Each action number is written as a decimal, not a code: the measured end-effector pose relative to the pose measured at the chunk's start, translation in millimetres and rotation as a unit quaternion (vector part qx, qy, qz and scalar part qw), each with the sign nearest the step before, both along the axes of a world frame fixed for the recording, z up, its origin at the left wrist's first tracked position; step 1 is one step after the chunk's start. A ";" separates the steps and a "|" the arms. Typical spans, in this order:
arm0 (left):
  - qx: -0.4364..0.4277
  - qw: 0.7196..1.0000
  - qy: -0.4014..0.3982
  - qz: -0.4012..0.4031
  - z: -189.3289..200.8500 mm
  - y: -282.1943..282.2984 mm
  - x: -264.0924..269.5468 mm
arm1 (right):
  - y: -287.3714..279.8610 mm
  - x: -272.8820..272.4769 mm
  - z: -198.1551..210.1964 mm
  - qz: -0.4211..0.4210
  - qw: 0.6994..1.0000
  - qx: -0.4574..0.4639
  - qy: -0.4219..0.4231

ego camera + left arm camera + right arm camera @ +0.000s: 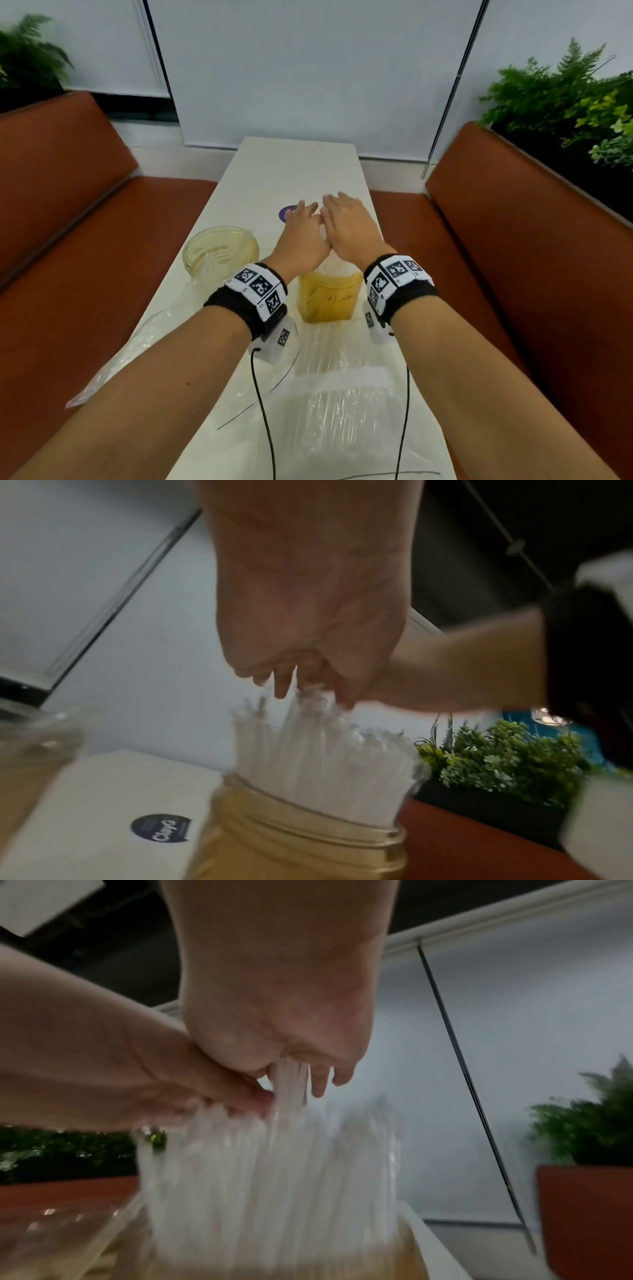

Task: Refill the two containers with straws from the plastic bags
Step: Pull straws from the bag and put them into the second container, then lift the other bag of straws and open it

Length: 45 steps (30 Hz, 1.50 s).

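Long white table point(274, 164) between two orange benches. On it: amber jar point(329, 298) packed with straws, a second jar point(221, 250) to its left, clear bags point(342, 411) up front, round dark sticker point(287, 213).

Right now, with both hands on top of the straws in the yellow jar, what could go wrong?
1. The left hand and right hand press on the straws, which stand far above the yellow jar; it might tip.
2. Loose straws might bend or spill onto the table.
3. The wrist cables cross the plastic bag and might drag it.
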<state>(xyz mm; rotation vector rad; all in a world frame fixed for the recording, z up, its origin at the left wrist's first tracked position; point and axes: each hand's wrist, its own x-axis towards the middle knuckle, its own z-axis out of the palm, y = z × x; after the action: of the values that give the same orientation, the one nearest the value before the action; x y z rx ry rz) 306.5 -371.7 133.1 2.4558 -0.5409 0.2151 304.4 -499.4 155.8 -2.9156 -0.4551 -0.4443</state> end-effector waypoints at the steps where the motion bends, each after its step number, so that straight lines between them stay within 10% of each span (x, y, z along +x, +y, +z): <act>1: 0.005 1.000 0.009 -0.001 -6.0 7.8 1.2 | -1.1 -0.8 -11.7 0.001 1.000 -0.015 0.020; 6: -0.099 0.994 0.050 0.000 -2.2 20.8 -5.0 | -2.6 -0.5 -8.2 -0.026 0.994 0.093 -0.060; 12: 0.052 0.995 0.058 -0.058 -9.8 10.4 -17.4 | -5.1 -7.6 -23.6 -0.056 0.996 0.071 0.009; 25: -0.040 0.999 0.017 0.018 -0.1 10.8 -20.0 | -19.8 -15.6 -22.4 -0.142 0.967 0.205 -0.060; 29: 0.011 0.987 0.150 -0.054 -6.3 8.0 -23.3 | -12.0 -15.8 -41.8 -0.078 0.991 0.105 0.030; 38: 0.054 0.991 0.108 -0.059 15.8 29.1 -47.1 | -4.3 -33.2 -33.1 -0.065 0.997 0.048 0.001; 42: 0.035 0.999 -0.029 -0.016 37.7 58.3 -78.7 | -6.5 -60.7 -13.1 -0.111 0.974 0.157 -0.119; 45: 0.023 0.985 -0.156 0.072 44.9 96.0 -111.6 | -22.8 -96.4 -19.8 -0.218 0.940 0.257 -0.053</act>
<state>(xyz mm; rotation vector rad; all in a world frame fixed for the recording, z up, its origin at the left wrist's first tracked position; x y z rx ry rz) 194.9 -275.7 178.0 2.5226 -0.5032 0.6618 208.0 -522.2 136.1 -2.4637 0.2755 -0.6620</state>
